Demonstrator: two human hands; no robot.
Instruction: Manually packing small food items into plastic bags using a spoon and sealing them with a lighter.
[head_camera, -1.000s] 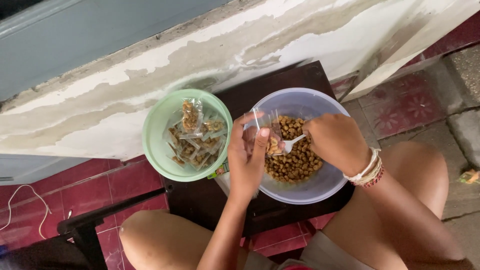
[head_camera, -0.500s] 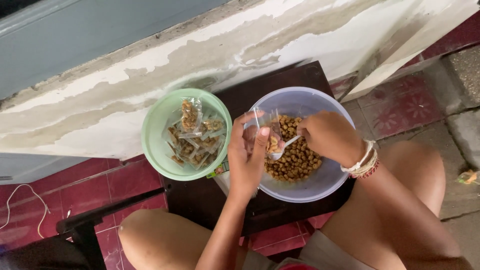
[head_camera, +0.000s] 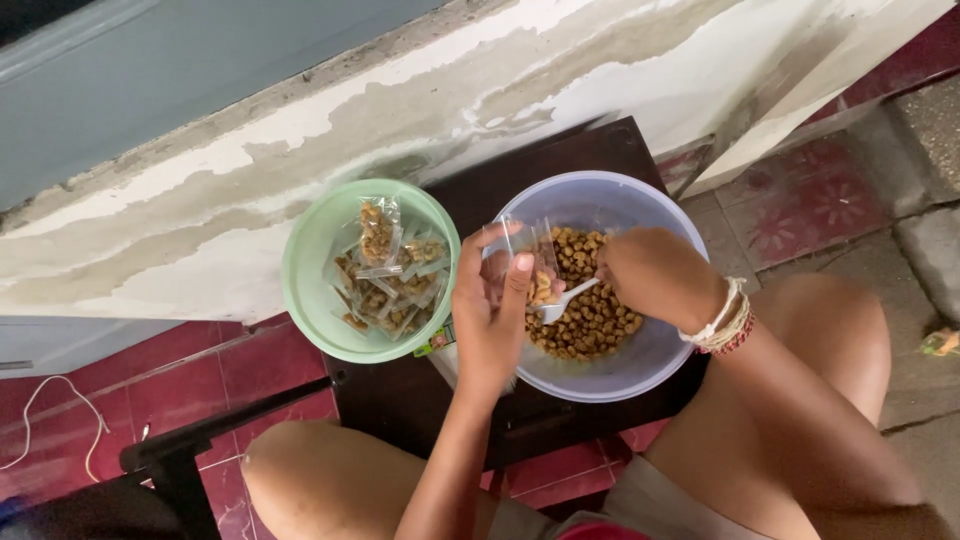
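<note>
My left hand (head_camera: 490, 315) holds a small clear plastic bag (head_camera: 535, 262) upright over the pale blue bowl (head_camera: 640, 365); brown snack pieces lie in the bag's bottom. My right hand (head_camera: 650, 275) grips a white plastic spoon (head_camera: 562, 298), whose bowl end sits at the bag's mouth. The blue bowl holds a heap of brown snack pieces (head_camera: 592, 318). Left of it stands a green bowl (head_camera: 310, 270) with several filled small bags (head_camera: 390, 275).
Both bowls rest on a dark wooden stool (head_camera: 420, 400) against a peeling white wall (head_camera: 200, 230). My bare knees frame the stool. Red floor tiles (head_camera: 250, 365) lie below, and a dark chair frame (head_camera: 180, 450) is at lower left.
My right hand with the spoon has shifted slightly left and down toward the bag. The bag stays in my left hand.
</note>
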